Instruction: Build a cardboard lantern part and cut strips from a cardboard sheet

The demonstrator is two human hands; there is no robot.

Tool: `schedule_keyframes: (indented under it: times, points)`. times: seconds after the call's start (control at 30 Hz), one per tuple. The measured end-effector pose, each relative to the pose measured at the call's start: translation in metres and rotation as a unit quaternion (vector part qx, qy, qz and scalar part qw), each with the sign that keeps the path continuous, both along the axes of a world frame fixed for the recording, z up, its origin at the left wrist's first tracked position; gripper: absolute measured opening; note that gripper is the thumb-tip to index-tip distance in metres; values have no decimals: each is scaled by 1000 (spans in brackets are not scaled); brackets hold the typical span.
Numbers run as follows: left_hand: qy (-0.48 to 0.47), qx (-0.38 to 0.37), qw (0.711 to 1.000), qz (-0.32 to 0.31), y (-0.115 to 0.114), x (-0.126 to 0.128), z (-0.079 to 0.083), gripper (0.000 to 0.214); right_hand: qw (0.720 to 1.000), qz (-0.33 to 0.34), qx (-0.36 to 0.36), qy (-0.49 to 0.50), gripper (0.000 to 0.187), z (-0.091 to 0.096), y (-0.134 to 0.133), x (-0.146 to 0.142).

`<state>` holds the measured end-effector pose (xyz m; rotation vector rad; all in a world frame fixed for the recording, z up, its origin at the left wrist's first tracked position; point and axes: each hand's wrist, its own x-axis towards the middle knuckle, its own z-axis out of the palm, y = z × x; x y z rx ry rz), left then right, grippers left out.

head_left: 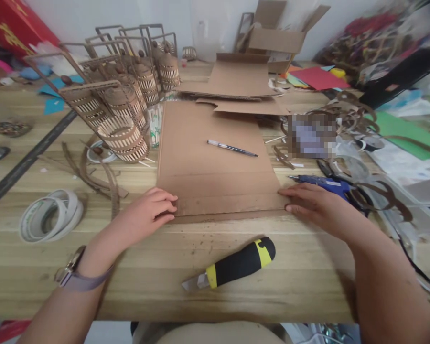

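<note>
A flat brown cardboard sheet (pixel 215 165) lies in front of me on the wooden table, creased along its near side. My left hand (pixel 152 210) holds its near left corner, fingers on top and thumb close to the edge. At the near right corner my right hand (pixel 306 203) grips the same sheet between fingers and thumb. A black pen (pixel 232 148) rests across the cardboard. Between my arms, nearer to me, lies a black and yellow utility knife (pixel 240 263) with its blade out, pointing left. Neither hand touches the knife or the pen.
Several bamboo-slat lanterns (pixel 123 138) stand at the back left. White tape rolls (pixel 52 217) and brown strips (pixel 88 172) lie left. A blue glue gun (pixel 324 184) is right of my right hand. More cardboard (pixel 240 76) and an open box (pixel 275 40) are behind.
</note>
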<state>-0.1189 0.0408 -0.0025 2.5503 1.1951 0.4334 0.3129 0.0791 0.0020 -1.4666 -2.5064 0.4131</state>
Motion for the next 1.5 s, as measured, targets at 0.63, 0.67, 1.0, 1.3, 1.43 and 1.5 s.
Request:
schedule_keyframes:
  times: [0.63, 0.67, 1.0, 1.3, 1.43, 1.5]
  points:
    - [-5, -2, 1000, -14, 2, -2, -2, 22, 1000, -5, -11, 0, 36, 4, -3, -5]
    - [-9, 1, 1000, -16, 2, -3, -3, 21, 1000, -5, -10, 3, 36, 4, -4, -5]
    - [-32, 23, 999, -28, 3, -6, -11, 20, 1000, -4, -17, 22, 35, 4, -5, -3]
    - [-25, 21, 999, -32, 2, -4, -7, 19, 1000, -5, -14, 22, 37, 1, -5, -2]
    - [-21, 31, 999, -38, 2, -4, -6, 20, 1000, -2, -17, 12, 37, 2, -4, -2]
    - [-19, 36, 998, -38, 2, -3, -6, 20, 1000, -2, -19, 10, 37, 3, -4, -3]
